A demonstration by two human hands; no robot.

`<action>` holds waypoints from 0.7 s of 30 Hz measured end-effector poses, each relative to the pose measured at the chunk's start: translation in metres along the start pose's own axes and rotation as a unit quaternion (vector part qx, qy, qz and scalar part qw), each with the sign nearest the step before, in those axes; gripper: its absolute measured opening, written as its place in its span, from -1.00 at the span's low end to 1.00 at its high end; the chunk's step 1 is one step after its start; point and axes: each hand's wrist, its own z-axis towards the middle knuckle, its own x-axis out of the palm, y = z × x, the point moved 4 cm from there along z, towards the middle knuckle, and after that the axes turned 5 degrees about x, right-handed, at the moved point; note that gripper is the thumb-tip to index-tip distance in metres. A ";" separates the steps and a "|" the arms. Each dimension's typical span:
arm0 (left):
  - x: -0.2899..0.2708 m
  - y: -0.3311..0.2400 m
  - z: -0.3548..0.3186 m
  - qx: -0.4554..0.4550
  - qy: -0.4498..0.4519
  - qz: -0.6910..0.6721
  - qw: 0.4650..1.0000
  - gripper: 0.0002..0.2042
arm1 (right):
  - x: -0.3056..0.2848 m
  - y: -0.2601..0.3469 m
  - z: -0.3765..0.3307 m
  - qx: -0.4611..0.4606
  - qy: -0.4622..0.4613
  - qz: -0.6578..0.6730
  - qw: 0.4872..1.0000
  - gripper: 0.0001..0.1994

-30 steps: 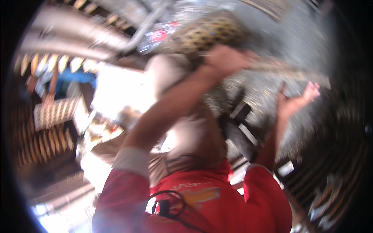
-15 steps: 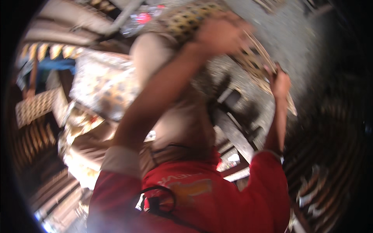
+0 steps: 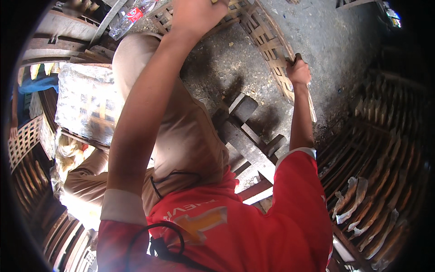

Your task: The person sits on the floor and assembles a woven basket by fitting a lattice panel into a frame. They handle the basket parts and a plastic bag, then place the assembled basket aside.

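Where rim curves, both hands [image 3: 298,71] clench woven bamboo tray [image 3: 267,43]

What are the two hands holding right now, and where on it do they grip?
Both hold the round woven bamboo tray. The right hand is closed on its rim at the near right edge; the left hand grips its left side, fingers partly cut off by the frame.

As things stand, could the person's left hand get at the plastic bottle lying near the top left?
Probably yes. The left hand grips the woven bamboo tray at its rim, and the plastic bottle lies just to its left with nothing visible between; it would have to let go first.
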 end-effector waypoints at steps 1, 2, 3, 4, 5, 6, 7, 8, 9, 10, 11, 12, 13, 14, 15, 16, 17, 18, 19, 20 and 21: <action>0.000 -0.001 -0.001 -0.005 0.008 -0.002 1.000 -0.74 | -0.002 0.004 0.002 0.007 -0.014 0.004 1.000 -0.60; 0.000 -0.002 -0.002 -0.011 0.017 -0.004 1.000 -0.73 | 0.001 0.004 0.010 -0.008 -0.012 0.018 1.000 -0.62; 0.001 -0.003 -0.004 -0.026 0.034 -0.019 0.999 -0.73 | 0.003 -0.006 0.020 -0.017 -0.010 0.029 0.999 -0.64; 0.000 -0.003 -0.002 -0.041 0.046 -0.031 0.998 -0.72 | -0.001 -0.011 0.029 -0.031 -0.012 0.042 0.999 -0.66; 0.000 -0.003 0.000 -0.055 0.059 -0.043 0.996 -0.71 | -0.010 -0.023 0.037 -0.049 -0.004 0.075 0.996 -0.67; -0.002 -0.004 0.000 -0.034 0.042 -0.035 0.998 -0.72 | -0.028 -0.031 0.039 -0.070 0.008 0.108 0.992 -0.68; -0.003 -0.004 -0.002 -0.015 0.028 -0.027 0.999 -0.72 | -0.045 -0.037 0.035 -0.089 0.023 0.140 0.986 -0.69; -0.004 -0.004 -0.003 0.005 0.013 -0.018 1.000 -0.72 | -0.063 -0.042 0.032 -0.085 0.018 0.132 0.987 -0.67; -0.002 -0.002 -0.002 -0.025 0.041 -0.036 0.998 -0.72 | -0.081 -0.048 0.028 -0.079 0.011 0.124 0.989 -0.64; 0.000 0.001 0.001 -0.056 0.069 -0.058 0.994 -0.73 | -0.092 -0.054 0.024 -0.072 0.002 0.112 0.991 -0.61; 0.002 0.002 0.001 -0.087 0.096 -0.079 0.988 -0.73 | -0.092 -0.058 0.019 -0.081 -0.005 0.120 0.989 -0.60; 0.001 0.001 0.001 -0.083 0.087 -0.069 0.990 -0.73 | -0.090 -0.063 0.014 -0.091 -0.015 0.127 0.988 -0.59; 0.001 -0.001 0.001 -0.077 0.078 -0.058 0.992 -0.74 | -0.083 -0.069 0.011 -0.100 -0.025 0.136 0.985 -0.58; 0.001 -0.003 0.002 -0.070 0.070 -0.048 0.994 -0.74 | -0.064 -0.073 0.009 -0.041 0.003 0.124 0.991 -0.56; 0.001 -0.004 0.002 -0.067 0.066 -0.061 0.994 -0.74 | -0.039 -0.075 0.008 -0.012 -0.030 0.028 0.999 -0.58; 0.001 -0.003 0.003 -0.063 0.063 -0.072 0.993 -0.74 | -0.010 -0.080 0.002 0.017 -0.031 0.014 0.999 -0.57; 0.000 -0.001 0.002 -0.059 0.058 -0.080 0.993 -0.75 | 0.008 -0.080 -0.001 0.043 -0.030 0.002 0.999 -0.57; 0.000 0.008 0.001 -0.058 0.042 -0.053 0.996 -0.75 | 0.010 -0.073 -0.001 0.045 -0.013 0.012 0.999 -0.57; 0.003 0.019 0.000 -0.057 0.025 -0.028 0.998 -0.75 | 0.004 -0.069 -0.004 0.047 0.005 0.020 0.999 -0.57; 0.005 0.031 -0.002 -0.056 0.008 -0.003 0.998 -0.75 | -0.002 -0.064 -0.007 0.048 0.023 0.027 0.998 -0.58; 0.003 0.028 -0.003 -0.083 0.000 -0.036 0.996 -0.74 | -0.012 -0.070 -0.013 0.053 0.012 0.024 0.998 -0.57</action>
